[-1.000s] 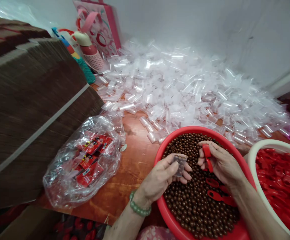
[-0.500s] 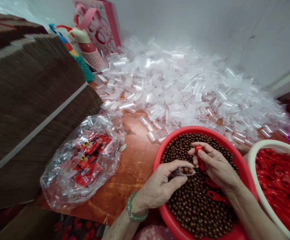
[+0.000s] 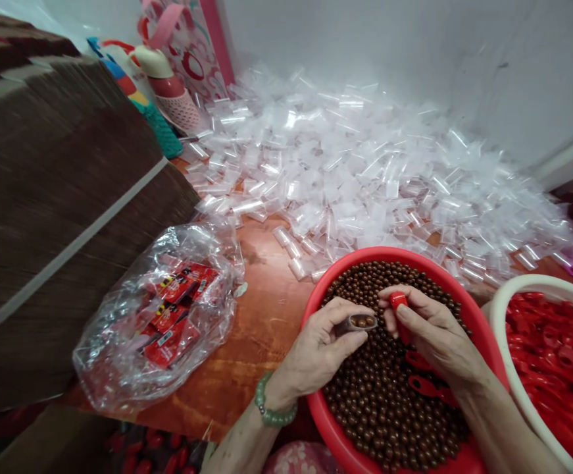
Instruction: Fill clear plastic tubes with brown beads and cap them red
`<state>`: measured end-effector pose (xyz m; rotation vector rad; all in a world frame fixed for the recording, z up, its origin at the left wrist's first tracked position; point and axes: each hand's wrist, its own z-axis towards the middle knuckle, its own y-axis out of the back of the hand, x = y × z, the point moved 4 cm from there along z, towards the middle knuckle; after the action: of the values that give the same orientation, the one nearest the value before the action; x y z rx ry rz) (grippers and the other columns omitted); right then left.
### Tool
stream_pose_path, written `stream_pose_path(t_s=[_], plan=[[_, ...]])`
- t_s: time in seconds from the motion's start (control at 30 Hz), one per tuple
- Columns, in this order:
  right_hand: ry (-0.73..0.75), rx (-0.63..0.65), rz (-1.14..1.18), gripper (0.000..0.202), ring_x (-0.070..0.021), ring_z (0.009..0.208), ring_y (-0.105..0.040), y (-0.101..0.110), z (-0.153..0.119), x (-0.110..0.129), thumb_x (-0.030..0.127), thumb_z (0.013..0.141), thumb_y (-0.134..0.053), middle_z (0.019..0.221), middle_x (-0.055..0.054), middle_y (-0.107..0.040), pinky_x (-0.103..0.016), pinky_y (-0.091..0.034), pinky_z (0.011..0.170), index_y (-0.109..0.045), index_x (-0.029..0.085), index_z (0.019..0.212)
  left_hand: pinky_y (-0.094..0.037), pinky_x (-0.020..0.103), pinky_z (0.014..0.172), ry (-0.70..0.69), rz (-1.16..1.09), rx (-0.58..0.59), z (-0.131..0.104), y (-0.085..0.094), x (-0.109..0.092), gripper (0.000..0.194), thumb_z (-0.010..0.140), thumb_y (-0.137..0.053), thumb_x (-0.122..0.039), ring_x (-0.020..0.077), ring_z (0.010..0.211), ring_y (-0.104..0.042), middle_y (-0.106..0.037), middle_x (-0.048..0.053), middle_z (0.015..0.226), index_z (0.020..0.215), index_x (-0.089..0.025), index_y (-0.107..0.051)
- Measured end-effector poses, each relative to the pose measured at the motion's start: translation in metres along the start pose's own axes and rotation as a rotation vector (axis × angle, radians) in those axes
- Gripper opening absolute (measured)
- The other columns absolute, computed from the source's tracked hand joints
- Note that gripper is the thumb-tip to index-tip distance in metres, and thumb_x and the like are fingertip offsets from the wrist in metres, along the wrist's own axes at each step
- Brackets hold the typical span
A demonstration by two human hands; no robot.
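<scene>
Over a red basin (image 3: 483, 332) of brown balls (image 3: 389, 408), my left hand (image 3: 316, 349) pinches a small clear container (image 3: 348, 325) with several brown balls showing at its mouth. My right hand (image 3: 434, 329) grips a red plastic piece (image 3: 399, 313) between thumb and fingers, a short distance to the right of that container; the two do not touch. More red pieces (image 3: 427, 387) lie on the balls beneath my right hand. A green bead bracelet (image 3: 266, 405) circles my left wrist.
Many clear plastic containers (image 3: 345, 151) are heaped along the wall. A white basin (image 3: 508, 289) of red pieces stands at right. At left are a clear bag (image 3: 99, 368) with red packets (image 3: 172, 342) and a strapped brown stack (image 3: 59, 171). A bottle (image 3: 168, 82) stands behind.
My left hand and its container have moved slightly up and left. My right hand has shifted a little right with the red piece, widening the gap. The view has shifted slightly.
</scene>
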<state>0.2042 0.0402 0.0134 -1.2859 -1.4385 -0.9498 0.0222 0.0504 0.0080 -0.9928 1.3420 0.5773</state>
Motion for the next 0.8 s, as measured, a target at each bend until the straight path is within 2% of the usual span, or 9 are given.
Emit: stream_pose_path(t_s=[0.13, 0.3, 0.43, 0.53, 0.67, 0.8], plan=[[0.031, -0.109, 0.08, 0.028, -0.0188, 0.089, -0.066, 0.002, 0.003, 0.003, 0.042, 0.081, -0.074, 0.096, -0.004, -0.071, -0.03, -0.052, 0.08, -0.072, 0.026, 0.104, -0.045, 0.034, 0.091, 0.057, -0.033, 0.031, -0.001, -0.007, 0.006, 0.019, 0.086, -0.065, -0.025, 0.0201, 0.094, -0.061, -0.062, 0.006, 0.099, 0.103, -0.018, -0.07], [0.075, -0.246, 0.264, 0.031, -0.0168, 0.075, -0.069, 0.004, 0.01, 0.006, 0.043, 0.069, -0.085, 0.088, -0.004, -0.077, -0.028, -0.056, 0.069, -0.076, 0.028, 0.093, -0.045, 0.032, 0.087, 0.119, -0.083, -0.084, 0.0, -0.014, 0.013, 0.017, 0.08, -0.069, -0.023, 0.0183, 0.089, -0.061, -0.065, 0.005, 0.097, 0.094, -0.016, -0.063], [0.145, -0.286, 0.286, 0.028, -0.0167, 0.077, -0.072, 0.003, 0.012, 0.005, 0.04, 0.068, -0.086, 0.086, -0.003, -0.079, -0.028, -0.058, 0.073, -0.077, 0.028, 0.092, -0.046, 0.028, 0.077, 0.176, -0.125, -0.144, 0.001, -0.015, 0.013, 0.02, 0.075, -0.072, -0.023, 0.0146, 0.079, -0.06, -0.067, 0.003, 0.086, 0.089, -0.016, -0.059], [0.177, -0.259, 0.171, 0.025, -0.0187, 0.081, -0.074, 0.006, 0.009, 0.004, 0.039, 0.074, -0.082, 0.089, -0.004, -0.079, -0.031, -0.058, 0.079, -0.077, 0.029, 0.097, -0.047, 0.026, 0.07, 0.209, -0.193, -0.192, 0.0, -0.013, 0.012, 0.025, 0.072, -0.075, -0.025, 0.0133, 0.069, -0.061, -0.067, 0.001, 0.074, 0.084, -0.017, -0.054], [0.287, -0.186, -0.179, 0.022, -0.0186, 0.091, -0.072, 0.012, 0.002, 0.01, 0.03, 0.084, -0.074, 0.098, -0.002, -0.078, -0.032, -0.056, 0.086, -0.076, 0.031, 0.106, -0.05, 0.025, 0.066, 0.178, -0.262, -0.283, -0.001, -0.009, 0.011, 0.028, 0.074, -0.075, -0.027, 0.0129, 0.063, -0.064, -0.068, 0.0, 0.071, 0.087, -0.017, -0.052], [0.449, 0.022, -0.509, 0.027, -0.0169, 0.086, -0.07, 0.0, -0.004, 0.02, 0.022, 0.086, -0.071, 0.095, -0.001, -0.077, -0.028, -0.055, 0.08, -0.074, 0.03, 0.112, -0.049, 0.023, 0.064, 0.127, -0.203, -0.273, -0.001, -0.008, 0.009, 0.024, 0.077, -0.072, -0.027, 0.0109, 0.06, -0.06, -0.065, -0.002, 0.066, 0.087, -0.017, -0.053]])
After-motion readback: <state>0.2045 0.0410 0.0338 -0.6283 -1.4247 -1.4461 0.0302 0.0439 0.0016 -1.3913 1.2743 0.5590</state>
